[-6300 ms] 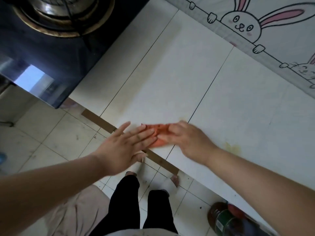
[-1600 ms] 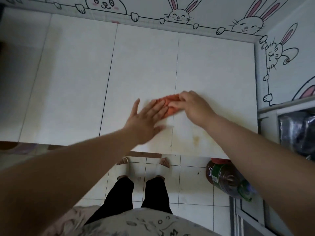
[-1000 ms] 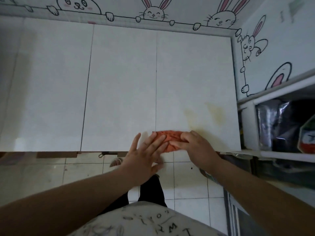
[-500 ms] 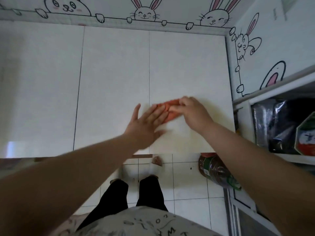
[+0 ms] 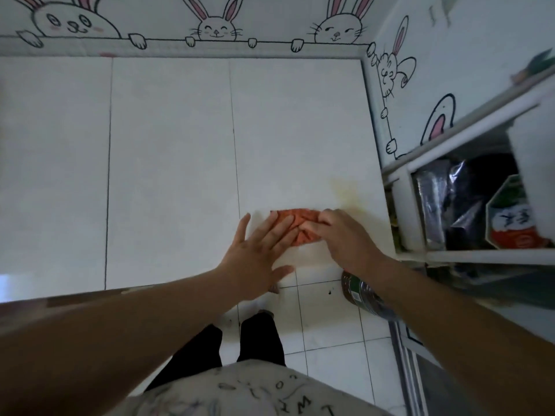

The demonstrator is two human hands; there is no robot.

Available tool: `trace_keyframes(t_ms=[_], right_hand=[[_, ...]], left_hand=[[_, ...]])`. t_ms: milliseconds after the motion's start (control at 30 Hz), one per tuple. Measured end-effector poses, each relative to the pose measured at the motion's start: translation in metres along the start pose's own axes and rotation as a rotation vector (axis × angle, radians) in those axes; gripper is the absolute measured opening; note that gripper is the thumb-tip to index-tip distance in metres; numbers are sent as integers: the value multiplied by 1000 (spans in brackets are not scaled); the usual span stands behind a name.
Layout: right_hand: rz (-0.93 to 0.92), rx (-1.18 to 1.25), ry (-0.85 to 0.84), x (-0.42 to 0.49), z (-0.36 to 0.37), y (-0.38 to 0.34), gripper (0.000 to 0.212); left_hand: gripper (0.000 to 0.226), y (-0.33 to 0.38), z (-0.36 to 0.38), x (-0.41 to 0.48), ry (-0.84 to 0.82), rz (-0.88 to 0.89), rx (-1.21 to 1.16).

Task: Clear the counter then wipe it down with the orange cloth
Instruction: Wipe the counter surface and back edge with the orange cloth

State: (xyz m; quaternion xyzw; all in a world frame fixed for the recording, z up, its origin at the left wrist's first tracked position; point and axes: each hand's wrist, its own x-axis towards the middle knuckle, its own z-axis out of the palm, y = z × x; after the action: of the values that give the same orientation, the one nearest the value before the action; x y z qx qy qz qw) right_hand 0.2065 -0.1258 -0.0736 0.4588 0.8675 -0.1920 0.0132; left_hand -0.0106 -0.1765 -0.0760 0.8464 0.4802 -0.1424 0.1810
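Left hand: my left hand (image 5: 255,259) lies flat, fingers spread, on the orange cloth (image 5: 295,225).
Right hand: my right hand (image 5: 345,238) presses the cloth on the white counter (image 5: 171,175), fingers curled.

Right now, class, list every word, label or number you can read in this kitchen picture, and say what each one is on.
Nothing here reads clearly.
Shirt: scattered printed letters, seen upside down and blurred; no word readable.
Package on the shelf: large white characters and a small red label, too blurred to read.
Bottle on the floor: label too small.

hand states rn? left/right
Left hand: open, flat, fingertips pressing the orange cloth.
Right hand: fingers curled, pressing on the orange cloth.
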Motion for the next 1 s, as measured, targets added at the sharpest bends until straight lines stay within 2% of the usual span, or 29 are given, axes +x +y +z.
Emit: trace_keyframes(t_ms=[133,233,433,533,600,633,700,733,867,1000], right_hand=[[2,124,10,-49,12,3,48],[-32,116,0,-62,12,3,46],[9,171,-46,-58,5,5,47],[35,165,-3,-25,-7,14,18],[57,59,34,8,-15,26,7],[79,83,21,26,-18,34,15],[135,79,19,64,-28,46,49],[168,78,22,82,-37,51,54],[264,97,28,132,-57,66,48],[126,50,102,107,-48,69,50]], left_hand=[[72,31,12,-19,-43,54,-19],[73,43,10,-26,-32,109,-45],[77,30,4,-20,-69,152,-41],[69,15,-5,1,1,132,17],[68,1,-17,24,13,72,39],[67,-7,-25,39,8,34,47],[66,-23,-44,69,0,-50,53],[65,-32,-52,84,-6,-88,53],[66,-48,-79,121,-59,-172,-6],[69,-38,-74,114,-34,-148,-13]])
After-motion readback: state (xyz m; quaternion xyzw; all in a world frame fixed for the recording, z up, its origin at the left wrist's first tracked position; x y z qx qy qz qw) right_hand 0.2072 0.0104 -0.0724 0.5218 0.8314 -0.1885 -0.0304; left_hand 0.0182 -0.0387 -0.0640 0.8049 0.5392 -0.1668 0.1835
